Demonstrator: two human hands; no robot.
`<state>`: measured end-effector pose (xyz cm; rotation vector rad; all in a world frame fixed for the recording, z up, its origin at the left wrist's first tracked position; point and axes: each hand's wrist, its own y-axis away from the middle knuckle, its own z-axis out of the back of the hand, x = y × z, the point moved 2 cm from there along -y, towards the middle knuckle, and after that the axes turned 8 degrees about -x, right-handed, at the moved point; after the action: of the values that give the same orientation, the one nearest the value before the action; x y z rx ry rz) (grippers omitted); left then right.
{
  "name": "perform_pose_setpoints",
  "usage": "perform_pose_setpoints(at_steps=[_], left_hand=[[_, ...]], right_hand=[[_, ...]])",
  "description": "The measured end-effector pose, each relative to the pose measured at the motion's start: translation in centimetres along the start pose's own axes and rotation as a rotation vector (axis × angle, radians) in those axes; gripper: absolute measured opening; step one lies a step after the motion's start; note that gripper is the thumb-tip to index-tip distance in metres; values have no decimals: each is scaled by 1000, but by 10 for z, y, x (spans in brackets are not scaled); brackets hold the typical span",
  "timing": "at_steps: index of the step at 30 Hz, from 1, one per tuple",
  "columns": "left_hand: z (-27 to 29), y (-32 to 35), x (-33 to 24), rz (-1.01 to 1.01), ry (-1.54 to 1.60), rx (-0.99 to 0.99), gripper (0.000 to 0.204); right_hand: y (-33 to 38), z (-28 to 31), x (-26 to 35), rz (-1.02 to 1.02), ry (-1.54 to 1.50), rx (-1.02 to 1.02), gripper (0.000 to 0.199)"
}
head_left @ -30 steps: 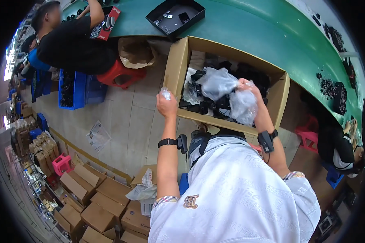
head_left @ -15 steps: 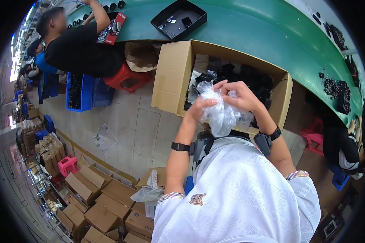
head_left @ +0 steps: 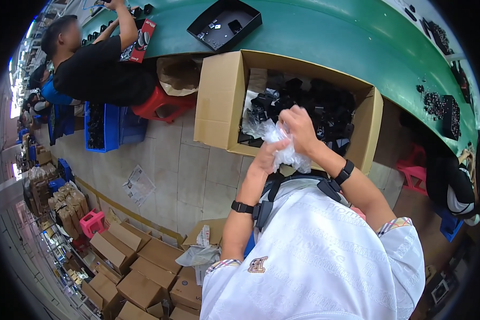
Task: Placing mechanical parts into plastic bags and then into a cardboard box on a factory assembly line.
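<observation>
A crumpled clear plastic bag is bunched between my two hands, above the near edge of an open cardboard box. My left hand grips its left side with closed fingers. My right hand is closed on the bag's upper right part, knuckles up. Whatever the bag may contain cannot be made out. Inside the box lies a heap of small black plastic parts, some in clear wrapping.
A green workbench runs behind the box, carrying a black tray of small pieces. At left a co-worker sits on a red stool beside blue bins. Cardboard cartons crowd the lower left floor.
The bag has been squeezed into a smaller bunch, its loose hanging part drawn in. My right hand has moved slightly left and closed tighter. My left hand has shifted a little lower.
</observation>
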<state>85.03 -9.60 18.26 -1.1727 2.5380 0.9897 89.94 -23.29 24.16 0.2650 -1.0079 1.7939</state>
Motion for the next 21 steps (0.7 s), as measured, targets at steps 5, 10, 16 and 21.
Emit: perform_pose_setpoints(at_steps=[5,10,16,21], left_hand=[[-4,20,30,37,-187,-82,52],[65,36,36,-50,-364,-283,49],[69,63,0,-346,-1434,-606,21],[75,80,9,-442,-1144,-724,23]], right_hand=[[55,-44,-41,-679,-789,303,34],[56,-102,-99,-981,-660,509,29],[28,-172,-200,-621,59,367,23],[42,-226,-83,-282,42,582,34]])
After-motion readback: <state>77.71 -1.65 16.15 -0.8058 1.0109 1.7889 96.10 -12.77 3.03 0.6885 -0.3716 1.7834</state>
